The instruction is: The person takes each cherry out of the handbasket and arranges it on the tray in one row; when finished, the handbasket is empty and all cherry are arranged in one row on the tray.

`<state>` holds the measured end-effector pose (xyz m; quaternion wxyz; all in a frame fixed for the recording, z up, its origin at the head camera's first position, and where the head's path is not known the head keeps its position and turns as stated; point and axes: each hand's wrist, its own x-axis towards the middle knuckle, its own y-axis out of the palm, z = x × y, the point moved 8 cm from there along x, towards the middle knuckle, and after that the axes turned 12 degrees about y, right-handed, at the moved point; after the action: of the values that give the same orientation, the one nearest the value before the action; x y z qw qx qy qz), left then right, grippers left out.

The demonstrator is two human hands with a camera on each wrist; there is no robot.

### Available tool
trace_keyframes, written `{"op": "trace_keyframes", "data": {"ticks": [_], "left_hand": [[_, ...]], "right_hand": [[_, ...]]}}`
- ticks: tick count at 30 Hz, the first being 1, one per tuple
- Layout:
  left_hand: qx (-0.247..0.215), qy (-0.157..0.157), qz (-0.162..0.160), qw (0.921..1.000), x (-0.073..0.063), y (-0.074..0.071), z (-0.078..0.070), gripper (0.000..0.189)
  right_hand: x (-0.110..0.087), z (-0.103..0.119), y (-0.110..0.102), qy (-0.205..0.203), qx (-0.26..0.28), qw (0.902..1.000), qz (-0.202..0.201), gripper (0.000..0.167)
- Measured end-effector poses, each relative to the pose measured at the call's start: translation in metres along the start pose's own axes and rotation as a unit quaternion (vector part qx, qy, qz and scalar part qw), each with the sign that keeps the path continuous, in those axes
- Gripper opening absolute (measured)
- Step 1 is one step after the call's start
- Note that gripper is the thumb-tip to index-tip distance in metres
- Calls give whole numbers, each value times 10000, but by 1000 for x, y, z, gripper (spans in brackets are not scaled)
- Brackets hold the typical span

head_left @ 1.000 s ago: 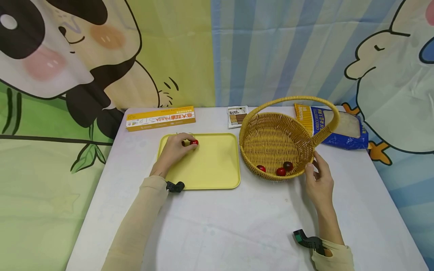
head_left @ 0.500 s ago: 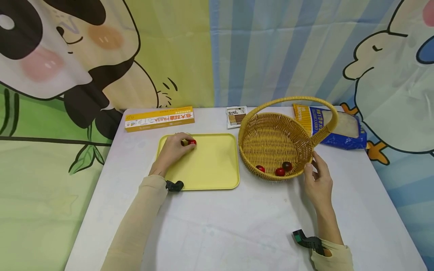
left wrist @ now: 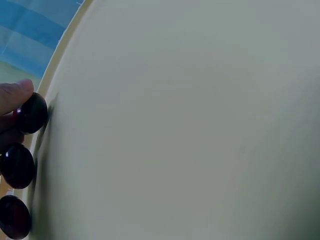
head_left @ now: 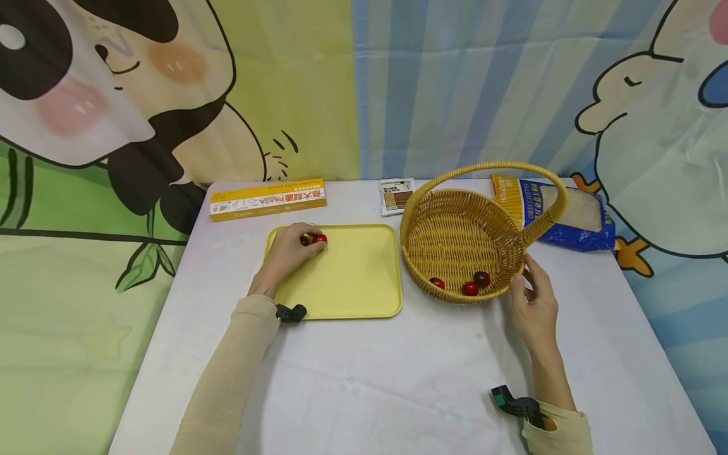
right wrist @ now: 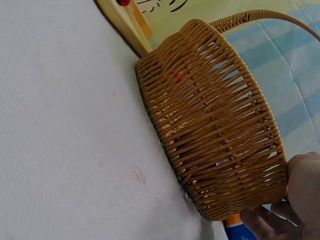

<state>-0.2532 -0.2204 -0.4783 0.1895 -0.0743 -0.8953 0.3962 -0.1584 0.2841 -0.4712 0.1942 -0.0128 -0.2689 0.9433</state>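
My left hand (head_left: 289, 254) is at the back left of the yellow tray (head_left: 364, 278). Its thumb and fingers pinch a red cherry (head_left: 320, 238), which looks almost black in the left wrist view. A darker cherry (head_left: 305, 240) shows beneath the fingers; the left wrist view has two more cherries (left wrist: 17, 166) lined up beside the held one along the tray's edge. To the right stands a wicker basket (head_left: 455, 234) with an arched handle and three cherries (head_left: 469, 288) at its near side. My right hand (head_left: 536, 309) grips the basket's right side, its fingertips partly hidden behind the wicker.
Behind the tray lies an orange and white pasta box (head_left: 267, 200). A small flat packet (head_left: 397, 196) sits between box and basket. A blue and yellow pasta bag (head_left: 569, 215) lies behind the basket on the white table (head_left: 364, 385). A printed curtain (head_left: 318, 88) hangs at the back.
The pinched cherry has shifted slightly left with my left fingertips, and the darker cherry shows more clearly beneath them. My right hand and the basket have stayed in place.
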Motion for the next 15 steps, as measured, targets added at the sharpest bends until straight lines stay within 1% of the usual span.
{"op": "trace_keyframes", "data": {"ticks": [3,5,7,9,11,12,13,15], "left_hand": [[67,-111,-16,9999,-1,-2,0,29],[34,-82,-163,9998,-1,-6,-4,32],[-126,31,-405,9991,0,-11,-13,33],[-517,246,-720,9958,2,-14,-29,33],[-1038,461,-967,9888,3,-14,-51,32],[-1325,564,-1048,9840,4,-12,-64,31],[-1640,699,-1107,9777,4,-8,-77,30],[-2224,958,-1127,9637,4,2,-106,28]], "right_hand": [[0,-2,0,58,9,10000,18,50],[-1,-3,0,78,40,10000,21,50],[-1,-4,-1,86,70,9999,19,50],[-1,-3,-1,70,109,9999,10,49],[-1,-2,-1,45,151,9999,24,50],[-1,-1,-1,13,193,9998,32,50],[-1,1,-1,-13,214,9998,38,50],[-1,3,0,-61,245,9997,55,50]]}}
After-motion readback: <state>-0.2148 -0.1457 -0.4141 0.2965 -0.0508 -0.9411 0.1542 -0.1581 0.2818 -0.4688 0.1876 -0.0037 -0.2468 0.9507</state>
